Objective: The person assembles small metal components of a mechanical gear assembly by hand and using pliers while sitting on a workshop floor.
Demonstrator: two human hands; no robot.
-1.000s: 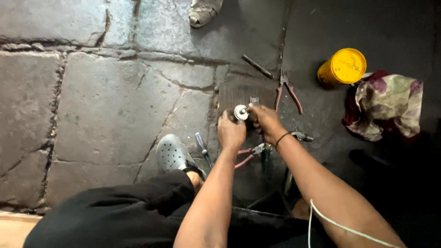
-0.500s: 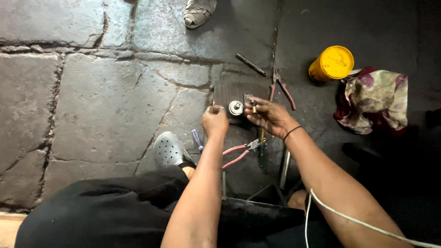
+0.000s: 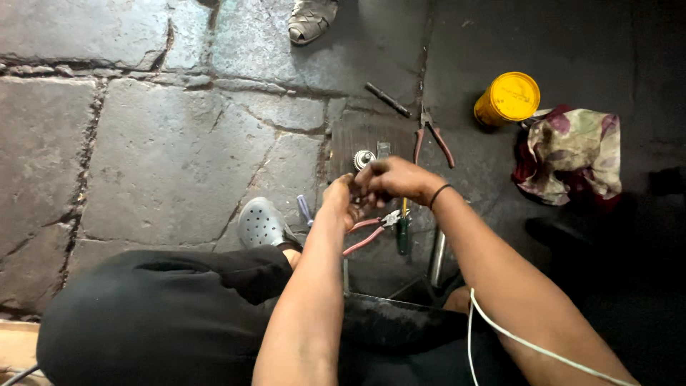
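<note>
The person's own grey perforated rubber clog [image 3: 261,223] stuck out from under a black trouser leg, only its toe half showing. Just right of it lay a small tool with a blue-violet handle [image 3: 304,209], its tip hidden behind the left forearm. The left hand [image 3: 341,202] was curled, fingers bent towards the right hand; whether it pinched anything could not be told, as the fingertips were covered. The right hand [image 3: 395,180], with a thin black band at the wrist, met it fingertip to fingertip, fingers bunched; what lay between them was too small and dark to make out. Just above the two hands, apart from them, a small round silvery toothed metal part [image 3: 363,159] sat on a dark rectangular plate [image 3: 350,139]. Below the hands lay one pair of red-handled pliers [image 3: 368,234], partly covered, and one green-handled screwdriver [image 3: 404,232]. A second pair of red-handled pliers [image 3: 431,139] rested farther up, beside one dark metal rod [image 3: 388,99]. Right of these stood one yellow round tin [image 3: 509,99], touching a crumpled flowered cloth [image 3: 568,154]. Everything lay on rough, cracked grey stone slabs [image 3: 157,157]. Another person's woven sandal [image 3: 311,18] was cut off at the top edge.
</note>
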